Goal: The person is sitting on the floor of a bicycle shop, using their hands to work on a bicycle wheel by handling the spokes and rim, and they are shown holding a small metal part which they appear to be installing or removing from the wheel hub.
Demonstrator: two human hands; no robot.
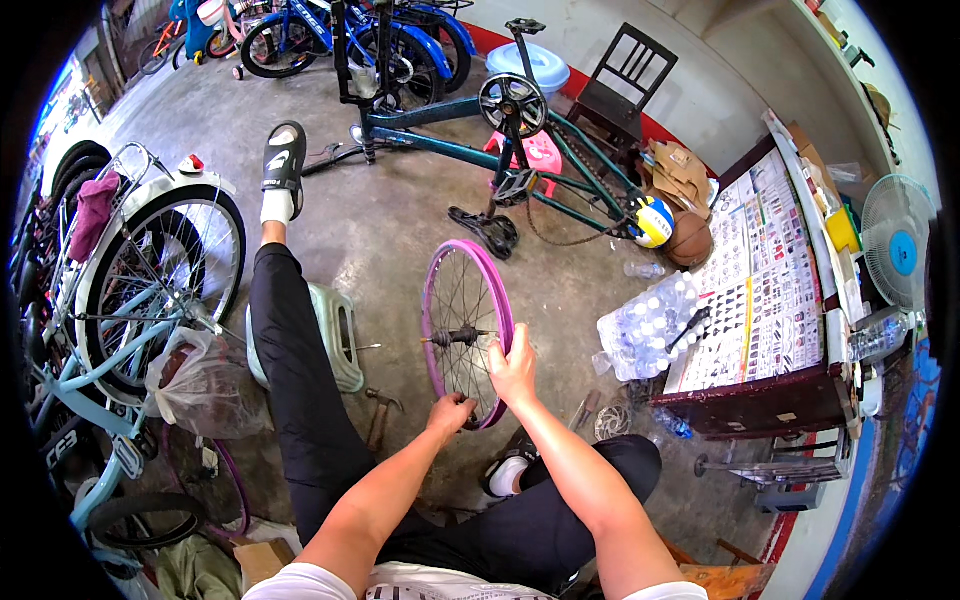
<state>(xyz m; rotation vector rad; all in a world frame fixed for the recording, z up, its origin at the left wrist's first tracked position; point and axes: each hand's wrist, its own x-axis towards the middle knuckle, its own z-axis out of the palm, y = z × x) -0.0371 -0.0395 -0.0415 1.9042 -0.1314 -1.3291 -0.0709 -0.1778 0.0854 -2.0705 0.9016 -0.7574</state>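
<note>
A bicycle wheel with a purple rim (496, 283) stands upright before me, tyre off, its dark spokes running to a black hub (460, 338). My right hand (513, 372) is closed around the rim on its right side, thumb pointing up. At the lower left of the rim my left hand (452, 412) has its fingers pinched together close to the spoke ends. What sits between those fingertips is too small to tell. A hammer (378, 420) lies on the floor left of my left hand.
A teal bicycle frame (430, 145) rests upside down ahead. A pale green stool (335, 335) is beside my left leg, with parked bicycles (165, 270) further left. On the right are packed water bottles (655, 325), a dark red cabinet (750, 400) and a brake disc (612, 423).
</note>
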